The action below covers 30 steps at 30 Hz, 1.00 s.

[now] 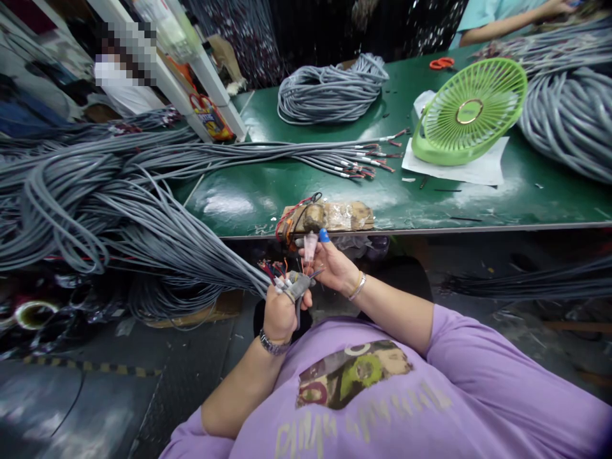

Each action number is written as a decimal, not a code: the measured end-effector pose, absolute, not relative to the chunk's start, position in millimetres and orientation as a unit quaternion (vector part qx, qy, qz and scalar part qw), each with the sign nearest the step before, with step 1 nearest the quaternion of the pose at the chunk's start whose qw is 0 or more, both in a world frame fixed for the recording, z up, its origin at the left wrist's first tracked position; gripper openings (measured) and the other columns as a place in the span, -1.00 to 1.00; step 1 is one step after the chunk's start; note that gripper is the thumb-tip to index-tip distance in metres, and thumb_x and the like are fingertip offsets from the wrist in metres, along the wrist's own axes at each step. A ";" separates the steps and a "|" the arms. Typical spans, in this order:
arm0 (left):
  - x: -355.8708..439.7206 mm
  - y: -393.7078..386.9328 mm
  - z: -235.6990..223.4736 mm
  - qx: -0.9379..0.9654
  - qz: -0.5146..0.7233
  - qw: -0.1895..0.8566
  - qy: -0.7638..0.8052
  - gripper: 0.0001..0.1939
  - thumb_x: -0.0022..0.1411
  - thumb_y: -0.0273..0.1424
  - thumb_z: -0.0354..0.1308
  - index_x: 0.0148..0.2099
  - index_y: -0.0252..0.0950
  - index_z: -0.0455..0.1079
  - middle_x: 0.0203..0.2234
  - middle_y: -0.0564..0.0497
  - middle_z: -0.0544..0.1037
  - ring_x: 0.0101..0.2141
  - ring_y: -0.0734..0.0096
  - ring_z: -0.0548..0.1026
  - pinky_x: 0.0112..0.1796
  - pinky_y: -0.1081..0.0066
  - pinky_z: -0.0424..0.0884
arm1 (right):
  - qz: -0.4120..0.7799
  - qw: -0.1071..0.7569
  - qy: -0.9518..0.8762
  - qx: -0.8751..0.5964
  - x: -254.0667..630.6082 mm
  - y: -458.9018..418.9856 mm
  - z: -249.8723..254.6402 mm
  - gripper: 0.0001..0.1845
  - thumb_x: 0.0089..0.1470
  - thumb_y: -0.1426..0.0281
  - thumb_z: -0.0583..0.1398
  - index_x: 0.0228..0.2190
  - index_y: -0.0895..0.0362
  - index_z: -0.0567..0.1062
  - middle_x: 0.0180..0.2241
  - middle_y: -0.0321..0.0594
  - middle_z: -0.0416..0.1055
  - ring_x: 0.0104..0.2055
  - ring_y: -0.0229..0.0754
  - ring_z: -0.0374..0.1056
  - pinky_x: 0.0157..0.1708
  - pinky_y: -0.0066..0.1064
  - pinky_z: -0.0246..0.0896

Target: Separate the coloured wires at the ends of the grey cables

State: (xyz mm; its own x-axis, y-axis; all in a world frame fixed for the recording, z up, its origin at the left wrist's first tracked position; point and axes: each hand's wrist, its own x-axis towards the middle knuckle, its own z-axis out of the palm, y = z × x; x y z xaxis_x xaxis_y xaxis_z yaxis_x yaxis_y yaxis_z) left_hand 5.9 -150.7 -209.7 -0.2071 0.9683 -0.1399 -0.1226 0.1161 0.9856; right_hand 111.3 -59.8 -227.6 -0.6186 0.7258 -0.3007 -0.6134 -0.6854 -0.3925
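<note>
My left hand (281, 313), with a metal watch at the wrist, is closed around the end of a bundle of grey cables (234, 264). Something grey, perhaps a finger cover, shows at its thumb. Thin red and dark wire ends (271, 268) stick out above this fist. Just beside it, my right hand (332, 266) is closed, its fingers pinching at a small whitish-pink translucent piece (310, 247) with thin orange wires below it. A blue cover sits on one of its fingertips. How the wires meet the piece is too small to tell.
A wooden block (361, 217) with a brownish lump and red and black leads sits at the edge of the green table (253, 207). Beyond are cable coils (329, 92), a green fan (471, 111) on paper and orange-handled scissors (441, 63). Other people are at the back.
</note>
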 end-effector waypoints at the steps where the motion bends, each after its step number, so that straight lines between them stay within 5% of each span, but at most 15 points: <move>1: 5.3 -152.7 -209.0 0.381 0.545 0.498 0.556 -0.71 0.07 -0.24 0.24 -0.54 -0.31 0.33 -0.77 0.10 0.38 -0.74 0.60 0.24 -0.68 0.56 0.10 | 0.894 0.369 -0.132 -0.217 112.7 -59.8 -228.5 -0.47 0.11 -0.09 0.08 -0.41 0.14 0.46 -0.46 -0.24 0.45 -0.52 -0.31 0.26 -0.54 -0.50 0.12; 9: 6.5 -157.7 -205.3 0.369 0.579 0.473 0.552 -0.74 0.08 -0.25 0.24 -0.51 -0.32 0.34 -0.75 0.10 0.38 -0.73 0.61 0.24 -0.67 0.55 0.10 | 0.871 0.398 -0.201 -0.204 117.6 -61.0 -232.9 -0.71 0.13 0.18 0.20 -0.34 0.16 0.53 -0.46 -0.28 0.43 -0.51 -0.36 0.20 -0.51 -0.53 0.10; 18: 16.9 -152.3 -210.4 0.354 0.612 0.448 0.547 -0.76 0.07 -0.27 0.25 -0.49 -0.32 0.37 -0.74 0.11 0.41 -0.73 0.61 0.26 -0.68 0.56 0.13 | 0.817 0.443 -0.261 -0.261 111.2 -61.7 -241.0 -0.52 0.00 -0.03 0.23 -0.43 0.17 0.52 -0.49 -0.26 0.42 -0.50 -0.34 0.21 -0.51 -0.50 0.12; 30: 14.7 -151.3 -220.3 0.375 0.606 0.431 0.554 -0.78 0.10 -0.30 0.24 -0.48 -0.33 0.39 -0.73 0.12 0.42 -0.71 0.61 0.27 -0.66 0.57 0.13 | 0.856 0.434 -0.141 -0.243 104.0 -55.6 -230.0 -0.63 0.02 0.12 0.29 -0.46 0.21 0.52 -0.56 -0.27 0.45 -0.55 -0.37 0.24 -0.52 -0.51 0.10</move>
